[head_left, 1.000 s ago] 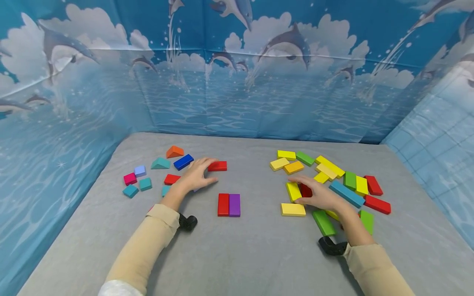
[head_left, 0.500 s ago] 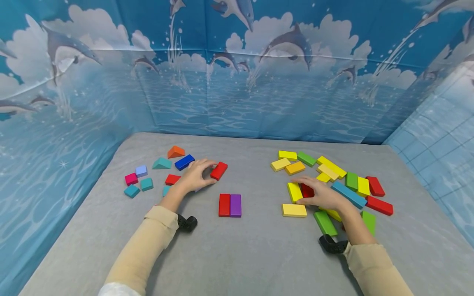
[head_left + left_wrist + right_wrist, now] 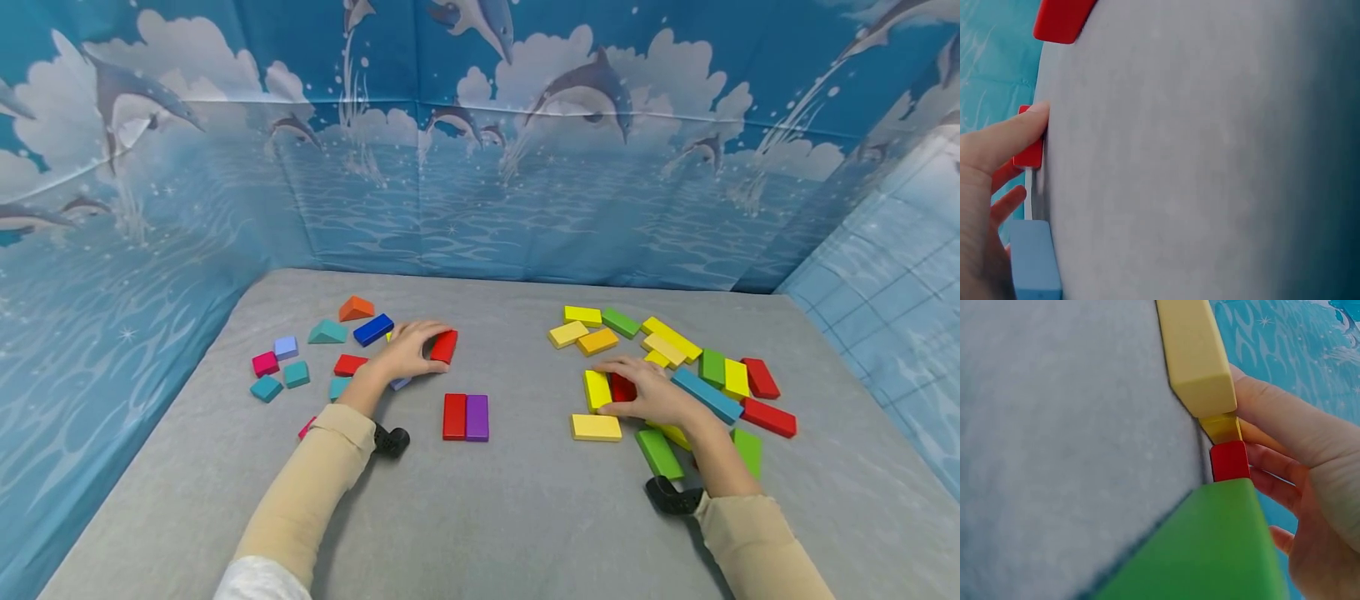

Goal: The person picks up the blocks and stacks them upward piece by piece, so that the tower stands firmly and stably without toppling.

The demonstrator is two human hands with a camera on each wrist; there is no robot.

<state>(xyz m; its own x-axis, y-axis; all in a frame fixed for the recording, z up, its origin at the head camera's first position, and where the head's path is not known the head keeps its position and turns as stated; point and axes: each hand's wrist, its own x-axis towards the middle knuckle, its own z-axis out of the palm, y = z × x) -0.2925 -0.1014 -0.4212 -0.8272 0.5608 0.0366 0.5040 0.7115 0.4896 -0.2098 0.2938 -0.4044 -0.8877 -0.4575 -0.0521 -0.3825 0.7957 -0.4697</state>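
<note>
My left hand (image 3: 405, 354) pinches a red rectangular block (image 3: 445, 347) lengthwise, index finger at its far end and thumb at its near end. The left wrist view shows the thumb in front of that block. On the right, my right hand (image 3: 648, 392) has thumb and index finger at the two ends of a yellow block (image 3: 597, 392). A darker red block (image 3: 622, 387) lies under that palm, partly hidden. Between the hands, a red block (image 3: 454, 417) and a purple block (image 3: 477, 417) lie side by side, touching.
Around the left hand lie a dark blue block (image 3: 373, 330), a teal triangle (image 3: 327, 332), an orange triangle (image 3: 356, 308) and small cubes. Near the right hand are a pale yellow block (image 3: 596, 427), a green block (image 3: 660, 454) and a long blue block (image 3: 707, 395). A dolphin-print curtain (image 3: 480, 217) hangs behind.
The red block by my left hand has turned from lying crosswise to pointing away at a slant. The left hand has moved slightly right around it. The right hand stays put.
</note>
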